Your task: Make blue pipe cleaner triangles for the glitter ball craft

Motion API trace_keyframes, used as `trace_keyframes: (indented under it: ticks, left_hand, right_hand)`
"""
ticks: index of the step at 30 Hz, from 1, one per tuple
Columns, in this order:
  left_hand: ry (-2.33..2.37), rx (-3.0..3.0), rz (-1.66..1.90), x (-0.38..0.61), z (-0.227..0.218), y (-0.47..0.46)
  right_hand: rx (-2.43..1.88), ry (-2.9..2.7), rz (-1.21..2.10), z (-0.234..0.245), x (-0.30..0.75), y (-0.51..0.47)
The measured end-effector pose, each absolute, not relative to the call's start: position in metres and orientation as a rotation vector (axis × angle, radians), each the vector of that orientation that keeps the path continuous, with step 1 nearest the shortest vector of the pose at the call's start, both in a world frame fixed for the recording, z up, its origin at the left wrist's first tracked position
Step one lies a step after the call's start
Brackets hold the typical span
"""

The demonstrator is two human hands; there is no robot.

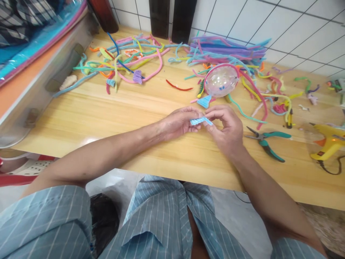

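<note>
Between my two hands, over the middle of the wooden table, is a light blue pipe cleaner (197, 121) wound into a tight coil with a short free end. My left hand (180, 123) grips the coiled part between thumb and fingers. The thumb and forefinger of my right hand (225, 126) pinch the free end. Just beyond the fingers lies a flat blue triangular piece (204, 101) that looks made of pipe cleaner. Behind it sits a clear bowl with a pink rim (221, 80), with small bits inside.
Loose colourful pipe cleaners (134, 61) spread over the back left, and a purple and blue bundle (229, 50) rests by the tiled wall. Teal-handled pliers (266, 140) lie right of my hand. A yellow glue gun (327, 142) is at the far right, a plastic bin (45, 79) at left.
</note>
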State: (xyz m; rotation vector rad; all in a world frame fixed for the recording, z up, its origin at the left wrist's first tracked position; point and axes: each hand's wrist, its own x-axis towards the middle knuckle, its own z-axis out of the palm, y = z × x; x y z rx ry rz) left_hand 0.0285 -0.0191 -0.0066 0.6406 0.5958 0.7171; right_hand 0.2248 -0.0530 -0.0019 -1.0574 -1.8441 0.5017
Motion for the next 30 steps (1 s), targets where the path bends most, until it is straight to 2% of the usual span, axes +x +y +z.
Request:
trace_keyframes:
  ticks: [6,14,25,30]
  left_hand:
    - [0.677,0.794,0.789,0.032,-0.013,-0.019]
    - [0.571,1.157,0.842,0.028,-0.021,-0.018]
    - [0.718,1.199,0.680,0.030,-0.013,-0.022]
    - [0.717,1.233,0.663,0.031,-0.011,-0.023]
  right_hand:
    - [-1.234,-1.612,0.766,-0.004,0.225,-0.052]
    - [-1.219,-1.509,0.989,-0.002,0.227,-0.045]
    - [-1.281,-1.589,0.755,0.001,0.231,-0.045]
    - [-1.299,-1.582,0.752,0.000,0.232,-0.044]
